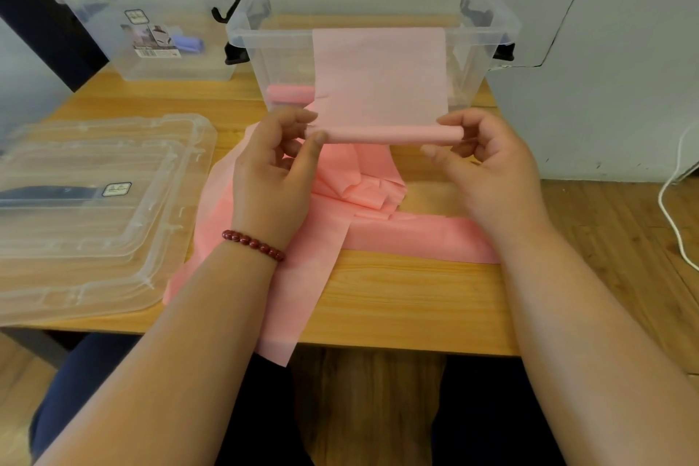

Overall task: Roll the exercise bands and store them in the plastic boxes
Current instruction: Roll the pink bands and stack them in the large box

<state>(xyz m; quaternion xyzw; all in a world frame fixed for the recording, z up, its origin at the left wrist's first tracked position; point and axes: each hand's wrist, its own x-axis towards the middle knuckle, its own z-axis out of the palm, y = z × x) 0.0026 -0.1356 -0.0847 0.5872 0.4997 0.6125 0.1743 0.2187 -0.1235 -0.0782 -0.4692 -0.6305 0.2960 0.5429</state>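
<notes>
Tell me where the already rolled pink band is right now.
In the head view, the rolled pink band lies on the floor of the near clear box, at its left side, just beyond the left hand and partly behind the pink band being rolled.

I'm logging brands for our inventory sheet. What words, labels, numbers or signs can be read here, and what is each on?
Nothing can be read.
Small square sticker on the far left clear plastic box: blurred.
Picture label with barcode on the same box: too small to read.
Small square sticker on the clear plastic lid lying at the table's left: blurred.
Pink exercise band, held by both hands: no print.
</notes>
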